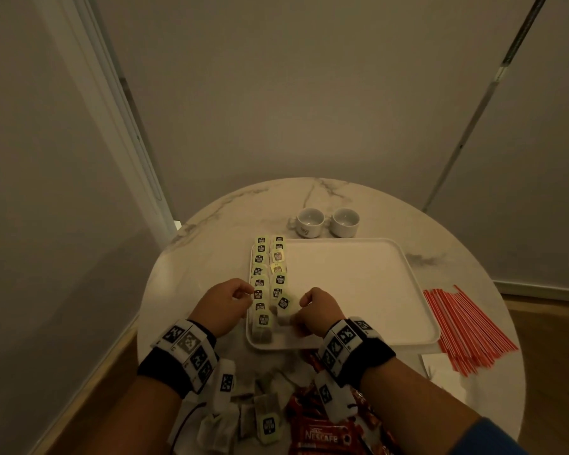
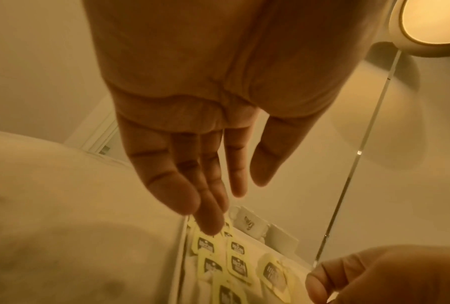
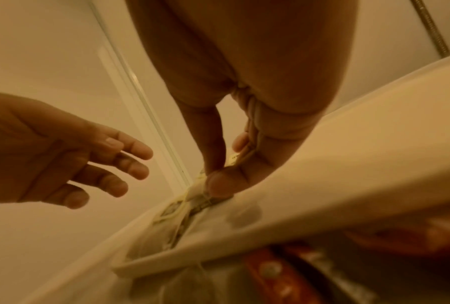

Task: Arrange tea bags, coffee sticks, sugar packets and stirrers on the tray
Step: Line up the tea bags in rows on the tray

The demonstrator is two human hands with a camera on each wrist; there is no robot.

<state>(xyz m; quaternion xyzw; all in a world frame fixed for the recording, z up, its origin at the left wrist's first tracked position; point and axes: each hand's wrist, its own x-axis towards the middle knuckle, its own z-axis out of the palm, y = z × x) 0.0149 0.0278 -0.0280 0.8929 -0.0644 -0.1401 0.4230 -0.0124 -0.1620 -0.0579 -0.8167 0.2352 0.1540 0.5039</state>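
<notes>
right hand point(image 1: 319, 308): thumb and forefinger pinched on a tea bag point(image 1: 284, 311) at the near end of the right row; the other fingers are curled in; right wrist view shows the thumb tip point(image 3: 218, 185) pressed down on the bag's paper and string
left hand point(image 1: 224, 305): holds nothing; fingers point(image 2: 208, 222) straight and loosely together in the left wrist view, tips just above the left row's tags
tea bags on tray point(image 1: 266, 280): two rows along the tray's left side, overlapping like shingles; thin gauzy paper pouches, each with a pale yellow-green square tag with a dark logo
tray point(image 1: 368, 290): white, rectangular, rounded corners, low raised rim, smooth matte; rest of its floor bare
loose tea bags point(image 1: 263, 418): heaped on the table's near edge, between the wrists
coffee sticks point(image 1: 322, 435): glossy red Nescafe sachets, near edge, beside the loose bags
stirrers point(image 1: 467, 326): thin red-and-white straws, fanned bundle right of the tray
cups point(image 1: 326, 222): two small white ceramic cups, touching, beyond the tray
table point(image 1: 191, 290): round, white marble-look top, grey veins
</notes>
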